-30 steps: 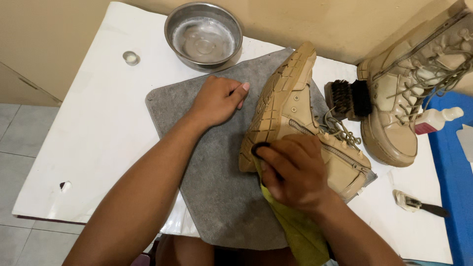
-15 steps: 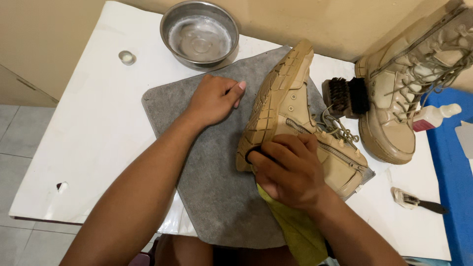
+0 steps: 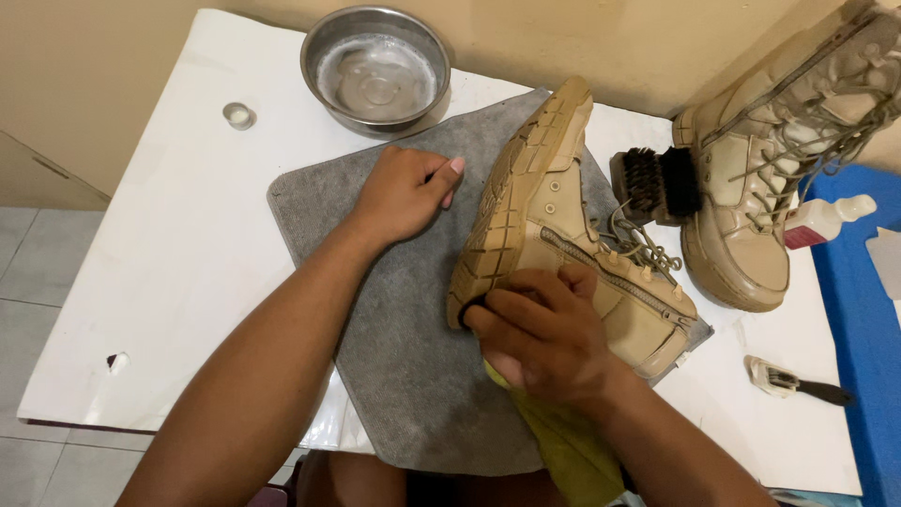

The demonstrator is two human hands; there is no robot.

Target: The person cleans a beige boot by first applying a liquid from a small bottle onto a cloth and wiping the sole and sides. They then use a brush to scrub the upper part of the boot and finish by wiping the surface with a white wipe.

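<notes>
A tan lace-up boot [image 3: 554, 216] lies on its side on a grey towel [image 3: 413, 376], sole turned toward me. My right hand [image 3: 544, 333] presses a yellow-green cloth [image 3: 563, 451] against the heel end of the boot, fingers curled around the cloth. My left hand [image 3: 404, 192] rests on the towel just left of the boot's sole, fingers loosely curled and holding nothing.
A second tan boot [image 3: 770, 178] stands upright at the right, with a dark bristle brush [image 3: 657, 183] beside it. A steel bowl [image 3: 375, 70] sits at the back. A small bottle [image 3: 826, 221], a small brush [image 3: 798, 383] and a small round cap [image 3: 238, 115] lie on the white table [image 3: 150, 253].
My right hand with the cloth has shifted slightly along the boot's heel. The left hand and boot stay in place.
</notes>
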